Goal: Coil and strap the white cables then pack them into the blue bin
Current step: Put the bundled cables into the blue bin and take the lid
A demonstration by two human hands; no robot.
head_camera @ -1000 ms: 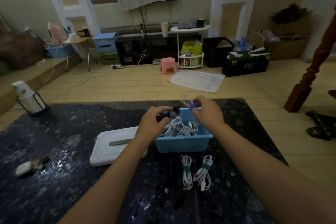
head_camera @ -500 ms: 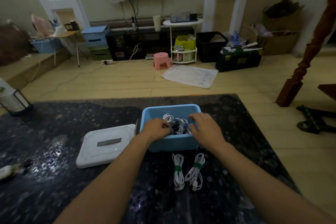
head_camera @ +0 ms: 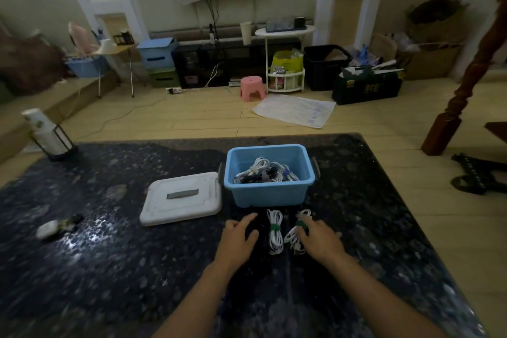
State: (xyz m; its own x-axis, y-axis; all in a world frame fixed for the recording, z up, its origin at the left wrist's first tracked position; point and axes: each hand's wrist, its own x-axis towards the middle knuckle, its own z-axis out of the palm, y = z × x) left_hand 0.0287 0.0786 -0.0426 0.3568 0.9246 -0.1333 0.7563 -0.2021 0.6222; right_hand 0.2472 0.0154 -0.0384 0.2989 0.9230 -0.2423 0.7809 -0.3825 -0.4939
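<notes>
Two white cable coils lie on the dark desk [head_camera: 109, 269], just near of the blue bin [head_camera: 267, 195]. The left coil [head_camera: 275, 230] lies free between the hands. The right coil [head_camera: 295, 237] is touched by the right hand [head_camera: 321, 239], fingers spread, not curled. The left hand [head_camera: 238, 236] rests flat and loose beside them. More coils fill the bin. A white lid [head_camera: 181, 199] sits just left of the bin. The desk's near part is bare
</notes>
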